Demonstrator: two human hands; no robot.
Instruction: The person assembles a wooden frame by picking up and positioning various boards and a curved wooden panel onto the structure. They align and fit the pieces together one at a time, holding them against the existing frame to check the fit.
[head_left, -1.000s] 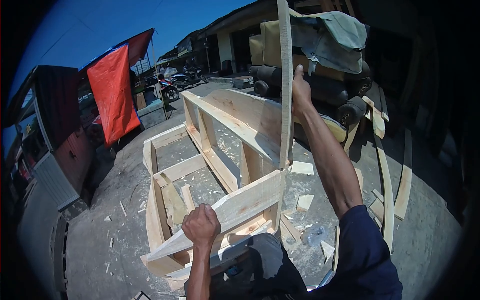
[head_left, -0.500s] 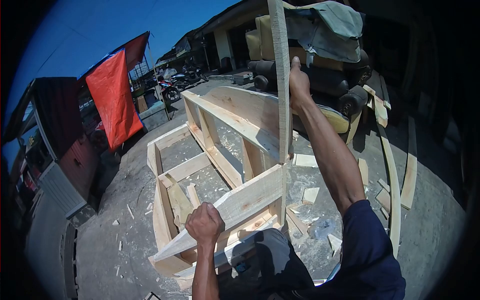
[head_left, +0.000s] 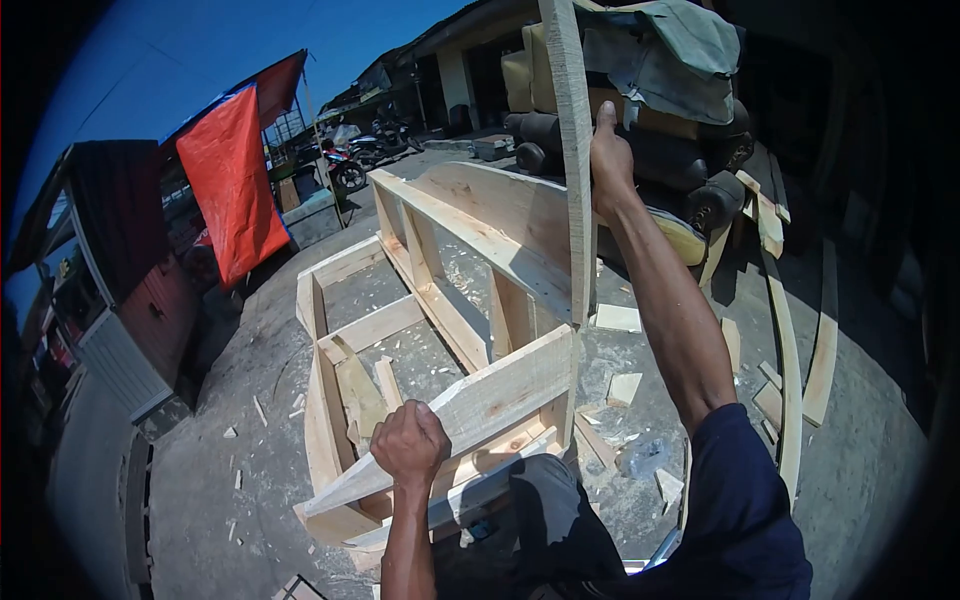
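My left hand [head_left: 410, 440] is closed over the upper edge of the near side board [head_left: 510, 390] of a pale wooden furniture frame [head_left: 440, 235]. With my right hand [head_left: 612, 160] I grip a tall wooden plank [head_left: 573, 170] that stands nearly upright at the frame's right corner. My right thumb points up along it, and the plank hides part of the fingers. The frame rests on the ground in front of me, with its curved back board on the far side. My leg [head_left: 545, 500] is against its near side.
A dark sofa [head_left: 665, 155] with a grey-green cloth on top stands behind the plank. Long wooden strips [head_left: 822, 340] and offcuts [head_left: 623, 389] lie on the right. A red tarp [head_left: 235, 185] hangs beside a stall at left. Motorcycles [head_left: 350, 165] are parked farther back.
The view has shifted slightly, so the plank, my right hand and the sofa appear a little farther right. Both hands keep their holds.
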